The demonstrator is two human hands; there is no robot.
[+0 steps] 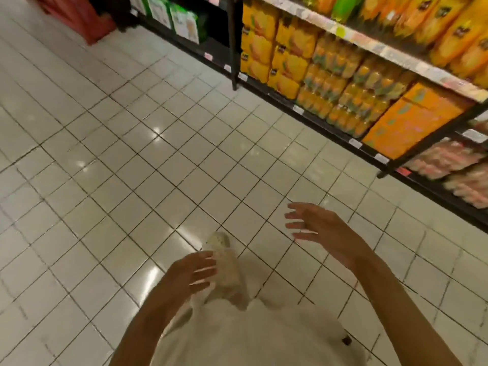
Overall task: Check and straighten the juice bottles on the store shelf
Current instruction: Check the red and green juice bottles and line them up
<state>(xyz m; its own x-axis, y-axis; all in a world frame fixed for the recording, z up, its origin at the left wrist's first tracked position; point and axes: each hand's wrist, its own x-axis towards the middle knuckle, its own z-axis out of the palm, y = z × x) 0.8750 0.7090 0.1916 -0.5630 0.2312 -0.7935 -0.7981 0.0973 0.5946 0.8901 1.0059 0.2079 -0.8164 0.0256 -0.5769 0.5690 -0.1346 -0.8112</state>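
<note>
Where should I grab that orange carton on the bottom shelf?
Probably by its two side edges, from the aisle side with both hands. The orange carton is broad and flat-faced, leaning back at the shelf front, bottle packs close on one side.

No text can be read: the shelf price tags (355,143) and orange juice packs (286,52) (far right) are blurred.

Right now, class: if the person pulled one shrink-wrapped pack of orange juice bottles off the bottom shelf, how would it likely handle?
The shrink-wrapped pack holds many full bottles, so it is probably heavy. Its glossy film looks slippery and may sag. Both hands are open and free, which suits it.
</note>
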